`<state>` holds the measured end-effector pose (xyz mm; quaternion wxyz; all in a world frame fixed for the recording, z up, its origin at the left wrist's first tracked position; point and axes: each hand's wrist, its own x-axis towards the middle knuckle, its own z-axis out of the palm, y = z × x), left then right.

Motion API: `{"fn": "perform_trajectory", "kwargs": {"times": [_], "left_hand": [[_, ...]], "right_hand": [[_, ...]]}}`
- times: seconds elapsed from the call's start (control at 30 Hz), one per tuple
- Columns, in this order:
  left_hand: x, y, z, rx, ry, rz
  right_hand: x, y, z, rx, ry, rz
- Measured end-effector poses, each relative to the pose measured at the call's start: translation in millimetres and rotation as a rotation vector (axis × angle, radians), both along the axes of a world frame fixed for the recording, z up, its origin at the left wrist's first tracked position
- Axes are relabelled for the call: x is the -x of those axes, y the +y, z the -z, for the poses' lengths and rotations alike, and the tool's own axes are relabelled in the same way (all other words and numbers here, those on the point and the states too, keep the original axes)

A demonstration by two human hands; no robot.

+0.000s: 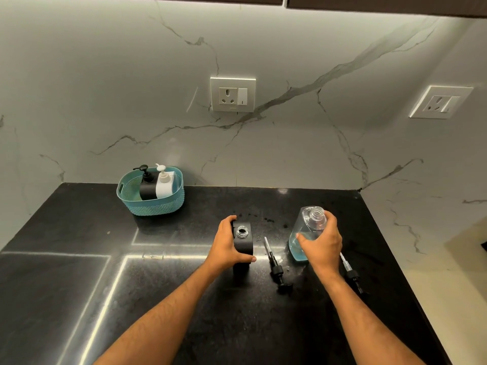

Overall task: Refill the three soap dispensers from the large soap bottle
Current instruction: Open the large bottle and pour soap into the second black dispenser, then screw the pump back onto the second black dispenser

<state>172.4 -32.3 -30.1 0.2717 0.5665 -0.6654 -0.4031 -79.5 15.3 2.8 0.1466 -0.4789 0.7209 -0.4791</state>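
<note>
A black soap dispenser (243, 241) with its neck uncapped stands upright on the black counter, and my left hand (228, 246) grips its left side. To its right stands the large clear soap bottle (305, 230), open at the top, with blue liquid low inside. My right hand (322, 243) holds this bottle around its near side. A black pump head (275, 266) lies flat between the two containers. A second pump (351, 273) lies to the right of my right wrist.
A teal basket (150, 204) at the back left holds a black dispenser (147, 184) and a white dispenser (164, 184), both with pumps on. The counter (79, 272) ends at a right edge near the marble wall. Two wall sockets (232, 94) sit above.
</note>
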Motion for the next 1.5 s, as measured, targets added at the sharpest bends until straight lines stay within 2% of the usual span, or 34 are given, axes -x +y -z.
{"fn": "perform_trajectory", "kwargs": {"times": [0.73, 1.2, 1.5], "left_hand": [[-1, 7, -7, -0.015, -0.023, 0.057], [4, 23, -16, 0.075, -0.016, 0.028], [0, 36, -20, 0.116, 0.023, 0.012]], "right_hand": [[2, 3, 5, -0.002, -0.007, 0.013], [-1, 25, -19, 0.145, 0.226, 0.031], [-30, 42, -33, 0.27, 0.352, -0.064]]}}
